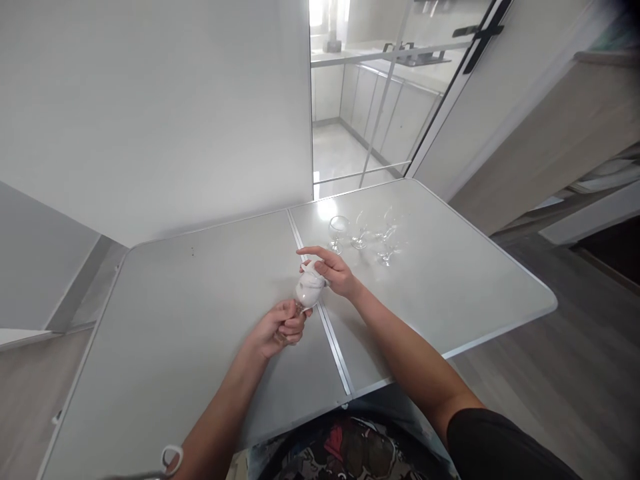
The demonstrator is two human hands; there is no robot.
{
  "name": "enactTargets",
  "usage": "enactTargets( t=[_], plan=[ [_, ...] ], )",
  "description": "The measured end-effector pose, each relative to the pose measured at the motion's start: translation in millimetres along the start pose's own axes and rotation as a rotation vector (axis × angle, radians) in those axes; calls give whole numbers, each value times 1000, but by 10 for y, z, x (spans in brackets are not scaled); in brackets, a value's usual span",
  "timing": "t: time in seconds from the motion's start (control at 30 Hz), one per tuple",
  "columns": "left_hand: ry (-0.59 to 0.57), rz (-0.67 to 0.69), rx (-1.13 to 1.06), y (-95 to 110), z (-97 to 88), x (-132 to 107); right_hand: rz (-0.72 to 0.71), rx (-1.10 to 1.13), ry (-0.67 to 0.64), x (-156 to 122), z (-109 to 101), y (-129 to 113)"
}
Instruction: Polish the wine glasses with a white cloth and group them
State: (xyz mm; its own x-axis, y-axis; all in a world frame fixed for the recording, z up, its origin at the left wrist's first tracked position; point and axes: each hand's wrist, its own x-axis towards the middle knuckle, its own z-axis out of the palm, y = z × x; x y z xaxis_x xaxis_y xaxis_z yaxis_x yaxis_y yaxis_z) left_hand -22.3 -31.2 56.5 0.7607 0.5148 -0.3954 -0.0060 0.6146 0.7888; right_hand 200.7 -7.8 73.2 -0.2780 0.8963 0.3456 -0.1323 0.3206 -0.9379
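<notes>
My left hand (280, 329) is closed round the stem and foot of a small clear wine glass (309, 291), held on its side above the grey folding table (190, 313). A white cloth (311, 270) is stuffed into the glass's bowl. My right hand (334, 268) pinches that cloth at the mouth of the glass, with the forefinger stretched out to the left.
Three more clear stemmed glasses (338, 233) (360, 235) (387, 245) stand on the table's right half beyond my hands. A seam (325, 320) runs down the table's middle. A white wall is behind, a glass door and kitchen counter at the back right, a wooden cabinet at the right.
</notes>
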Motion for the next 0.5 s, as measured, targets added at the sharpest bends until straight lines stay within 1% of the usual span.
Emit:
enactTargets(
  t=[0.03, 0.07, 0.1, 0.13, 0.17, 0.23, 0.27, 0.3, 0.33, 0.37, 0.4, 0.43, 0.5],
  plan=[
    [-29, -27, -36, 19, -20, -12, -7, 28, 20, 0, 6, 3],
    [-18, -17, -33, 35, -37, -18, -2, 42, 48, 7, 18, 11],
    [30, 24, 10, 47, -48, -18, 13, 37, 79, 21, 33, 23],
    [111, 87, 90, 55, -52, -12, 36, 9, 104, 38, 51, 37],
    [215, 161, 201, 57, -50, 0, 58, -32, 129, 57, 71, 53],
    [454, 303, 472, 34, -30, 34, 86, -117, 172, 89, 107, 80],
    [565, 354, 597, 8, -14, 54, 92, -146, 176, 99, 121, 87],
    [649, 384, 687, -25, 3, 75, 93, -160, 168, 103, 131, 87],
    [689, 393, 728, -62, 22, 93, 91, -156, 150, 102, 133, 81],
    [676, 379, 712, -98, 39, 108, 87, -133, 128, 95, 130, 68],
    [610, 345, 634, -128, 55, 116, 84, -96, 109, 85, 121, 50],
    [502, 292, 509, -150, 67, 117, 83, -53, 99, 73, 109, 29],
    [222, 150, 196, -162, 74, 99, 83, 43, 115, 47, 84, -12]
  ],
)
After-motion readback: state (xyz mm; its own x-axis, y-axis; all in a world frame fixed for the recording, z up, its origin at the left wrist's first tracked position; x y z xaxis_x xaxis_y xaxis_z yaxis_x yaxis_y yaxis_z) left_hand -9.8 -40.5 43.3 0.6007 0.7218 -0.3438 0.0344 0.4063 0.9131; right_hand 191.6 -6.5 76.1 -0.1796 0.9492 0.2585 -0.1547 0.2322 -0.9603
